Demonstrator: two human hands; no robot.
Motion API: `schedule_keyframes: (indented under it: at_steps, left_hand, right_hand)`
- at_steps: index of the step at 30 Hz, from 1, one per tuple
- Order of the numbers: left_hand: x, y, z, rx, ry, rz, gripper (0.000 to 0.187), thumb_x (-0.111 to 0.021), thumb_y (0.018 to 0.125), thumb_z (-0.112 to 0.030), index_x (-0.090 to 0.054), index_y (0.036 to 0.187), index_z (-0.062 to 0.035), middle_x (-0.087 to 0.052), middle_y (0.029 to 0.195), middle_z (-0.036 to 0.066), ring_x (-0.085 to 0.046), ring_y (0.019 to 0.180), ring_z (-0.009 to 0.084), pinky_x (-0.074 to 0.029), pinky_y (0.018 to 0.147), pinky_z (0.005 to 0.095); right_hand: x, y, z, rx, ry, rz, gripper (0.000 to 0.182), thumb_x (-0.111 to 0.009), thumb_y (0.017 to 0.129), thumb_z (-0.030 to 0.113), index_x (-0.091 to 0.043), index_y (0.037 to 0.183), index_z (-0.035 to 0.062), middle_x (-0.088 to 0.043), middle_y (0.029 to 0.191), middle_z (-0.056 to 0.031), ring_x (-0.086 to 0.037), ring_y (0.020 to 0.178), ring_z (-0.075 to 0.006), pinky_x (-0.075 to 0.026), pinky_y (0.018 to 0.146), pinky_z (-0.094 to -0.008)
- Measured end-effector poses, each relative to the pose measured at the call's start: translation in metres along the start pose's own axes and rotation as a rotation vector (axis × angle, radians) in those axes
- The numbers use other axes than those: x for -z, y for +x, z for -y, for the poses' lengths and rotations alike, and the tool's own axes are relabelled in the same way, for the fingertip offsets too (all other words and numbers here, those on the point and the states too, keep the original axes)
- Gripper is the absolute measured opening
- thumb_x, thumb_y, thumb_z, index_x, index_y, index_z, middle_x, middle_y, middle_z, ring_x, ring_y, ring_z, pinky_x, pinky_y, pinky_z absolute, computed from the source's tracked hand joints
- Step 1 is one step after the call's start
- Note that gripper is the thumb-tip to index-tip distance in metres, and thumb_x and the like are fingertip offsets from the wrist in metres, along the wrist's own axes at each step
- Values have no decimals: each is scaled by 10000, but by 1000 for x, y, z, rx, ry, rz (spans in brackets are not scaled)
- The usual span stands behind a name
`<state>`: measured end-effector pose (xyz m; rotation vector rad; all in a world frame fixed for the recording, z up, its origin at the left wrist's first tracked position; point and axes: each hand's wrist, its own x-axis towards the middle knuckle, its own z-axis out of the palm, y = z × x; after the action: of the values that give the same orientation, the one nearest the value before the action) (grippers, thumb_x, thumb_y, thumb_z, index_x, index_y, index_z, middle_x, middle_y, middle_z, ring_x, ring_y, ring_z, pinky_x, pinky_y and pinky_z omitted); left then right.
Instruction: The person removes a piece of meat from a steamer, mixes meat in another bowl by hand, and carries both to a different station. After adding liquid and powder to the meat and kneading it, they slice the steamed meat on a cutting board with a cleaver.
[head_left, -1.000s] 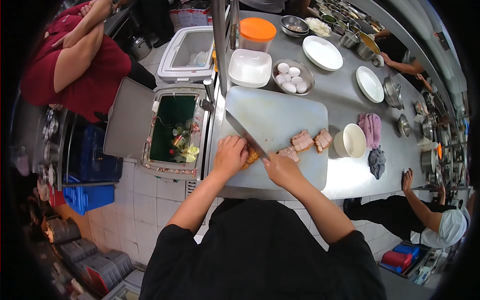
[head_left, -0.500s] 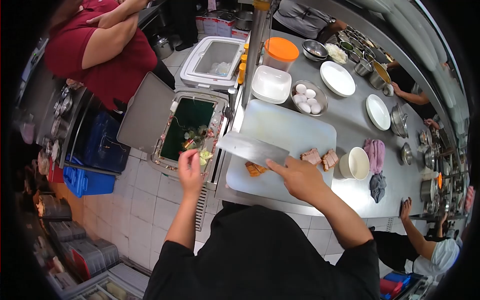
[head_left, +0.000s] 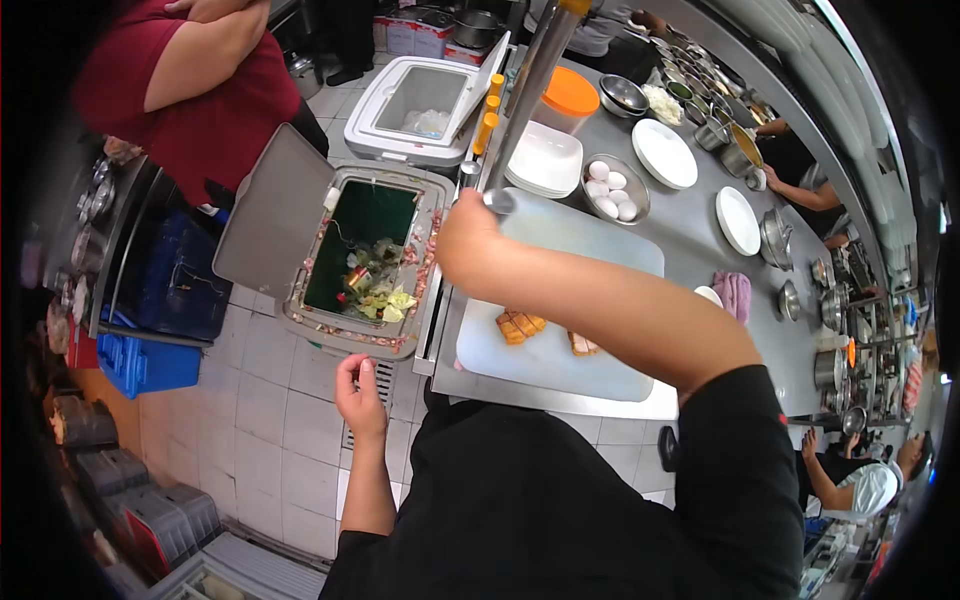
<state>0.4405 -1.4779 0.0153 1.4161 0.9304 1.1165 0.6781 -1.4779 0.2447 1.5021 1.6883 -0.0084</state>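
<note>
My right hand (head_left: 467, 240) is closed at the left edge of the white cutting board (head_left: 560, 240). A blurred round metal end, apparently the cleaver's handle (head_left: 499, 203), sticks out of the fist, while the blade is hidden. My left hand (head_left: 362, 395) hangs below the open bin, fingers curled in and nothing visible in them. Cut browned meat (head_left: 520, 325) lies on the board's lower left part. Another meat piece (head_left: 583, 344) shows just below my right forearm, which covers the board's middle. Food scraps (head_left: 385, 300) are in the bin (head_left: 432, 225).
Beyond the board stand white square dishes (head_left: 545, 160), a bowl of eggs (head_left: 628, 208), an orange-lidded tub (head_left: 570, 95) and white plates (head_left: 664, 155). A pink cloth (head_left: 733, 296) lies to the right. A person in red (head_left: 210, 120) stands beyond the bin.
My right hand has swung left and away from me, from the meat to the board's left edge; the cleaver blade has gone from view. My left hand has dropped lower, nearer my body.
</note>
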Motion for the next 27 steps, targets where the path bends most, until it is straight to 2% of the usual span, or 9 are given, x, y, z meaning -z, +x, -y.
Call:
schedule_keyframes:
  at_steps: [5,7,9,11,13,15,19,25,27]
  left_hand:
    - [-17,-1,-18,-77,58,126,112,-582,959,-101,-626,986,-2,-630,886,54,-554,802,127,-450,740,264]
    - [-25,-7,-20,-118,126,179,106,-584,953,-95,-630,961,0,-627,877,65,-559,790,141,-452,723,268]
    - [-32,-11,-22,-100,139,248,94,-589,946,-83,-630,954,2,-631,880,73,-563,779,152,-459,715,278]
    - [-40,-14,-18,-119,135,264,82,-592,940,-64,-628,958,7,-632,888,75,-565,777,154,-463,712,283]
    - [-58,-14,-32,-116,109,322,78,-591,938,-51,-626,946,18,-633,890,77,-565,771,157,-466,713,285]
    - [-89,-13,-61,-238,153,482,79,-588,935,-43,-634,954,19,-632,892,85,-564,765,161,-466,713,281]
    - [-188,-25,-99,-506,273,843,247,-683,857,-157,-652,1056,-14,-644,1038,140,-618,939,283,-476,835,377]
    - [-326,-90,-89,-885,871,926,692,-700,803,-332,-458,1365,-8,-553,1295,143,-526,1189,297,-338,1004,505]
    - [-346,-103,-85,-801,978,944,752,-714,780,-331,-421,1388,0,-557,1269,141,-528,1178,298,-341,987,498]
  right_hand:
    - [-54,94,55,-51,89,-8,293,-680,836,270,-758,1105,183,-718,1145,-35,-654,1043,-256,-408,818,-507]
    - [-95,117,83,-37,2,-284,237,-660,825,226,-766,1031,175,-727,1048,-44,-649,1025,-266,-410,859,-525]
    - [-89,92,97,-150,347,-491,209,-646,791,179,-739,973,139,-706,965,-66,-644,986,-289,-428,893,-487]
    - [-103,55,115,-48,826,-952,190,-641,758,145,-688,940,110,-676,928,-80,-639,934,-299,-452,889,-409]
    - [-118,-8,110,42,1053,-1087,211,-642,757,116,-659,965,88,-672,973,-97,-640,920,-289,-470,863,-395]
    - [-165,-57,85,-122,1096,-1133,203,-643,769,95,-664,971,94,-676,975,-104,-639,924,-284,-483,844,-424]
    - [-284,-160,14,-720,1094,-820,320,-642,832,148,-665,1149,107,-691,1045,-112,-621,1014,-316,-464,925,-444]
    - [-382,-189,1,-558,892,-564,531,-694,792,196,-567,1300,112,-660,1155,-86,-563,1128,-284,-422,950,-470]
    - [-387,-183,1,-461,788,-585,543,-716,769,218,-581,1286,117,-660,1127,-67,-564,1111,-261,-408,941,-443]
